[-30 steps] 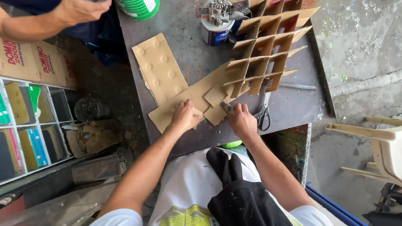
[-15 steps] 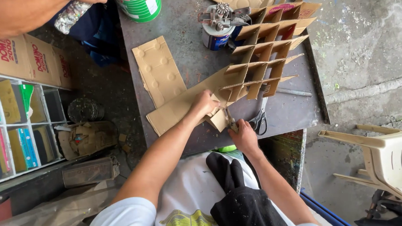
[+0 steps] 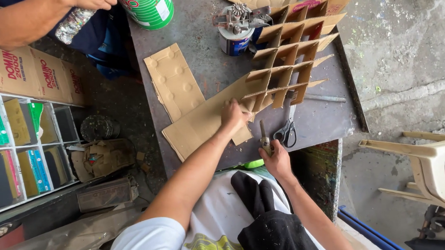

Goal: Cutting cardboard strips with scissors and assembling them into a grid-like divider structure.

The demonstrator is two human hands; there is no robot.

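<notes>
My left hand (image 3: pixel 234 115) presses down on a long strip of brown cardboard (image 3: pixel 203 120) that lies slanted on the dark metal table (image 3: pixel 326 119). The strip runs up into a cardboard grid divider (image 3: pixel 289 53) standing on the table. My right hand (image 3: pixel 275 159) is at the table's near edge, closed around a small cutter (image 3: pixel 264 137) whose blade points away from me, just right of the strip. A pair of scissors (image 3: pixel 287 127) lies beside that hand.
A dimpled cardboard sheet (image 3: pixel 174 80) lies left of the strip. A small tin with a metal tool on top (image 3: pixel 235 29) and a green-and-white can (image 3: pixel 148 6) stand at the far side. Another person's arm (image 3: pixel 44 13) is at upper left. Shelf boxes (image 3: pixel 19 142) left, plastic chair (image 3: pixel 428 162) right.
My left hand slid up the strip toward the grid divider. My right hand drew back from the cardboard to the table's near edge with the cutter.
</notes>
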